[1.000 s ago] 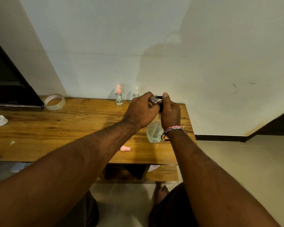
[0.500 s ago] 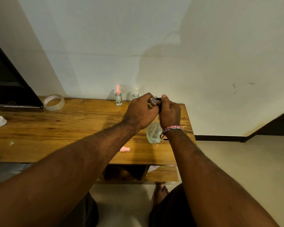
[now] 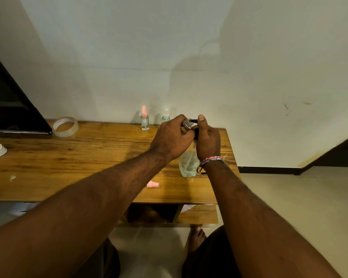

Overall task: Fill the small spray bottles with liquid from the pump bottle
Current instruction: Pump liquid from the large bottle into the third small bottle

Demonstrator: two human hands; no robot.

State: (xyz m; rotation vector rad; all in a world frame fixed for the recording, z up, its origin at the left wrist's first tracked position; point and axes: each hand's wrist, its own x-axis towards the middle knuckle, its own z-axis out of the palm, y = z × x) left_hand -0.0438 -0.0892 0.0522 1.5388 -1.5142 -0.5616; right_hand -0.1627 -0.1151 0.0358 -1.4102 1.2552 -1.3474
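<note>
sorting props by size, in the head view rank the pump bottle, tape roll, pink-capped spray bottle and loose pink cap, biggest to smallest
1. pump bottle, partly hidden by hands
2. tape roll
3. pink-capped spray bottle; standing farther back, so its order against the tape is unsure
4. loose pink cap

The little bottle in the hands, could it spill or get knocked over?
Maybe. The left hand holds the little bottle at the pump; its mouth is narrow, so liquid could miss. The right hand presses down on the pump bottle, near the table edge, so it might tip. The pink cap lies loose and could roll off.
</note>
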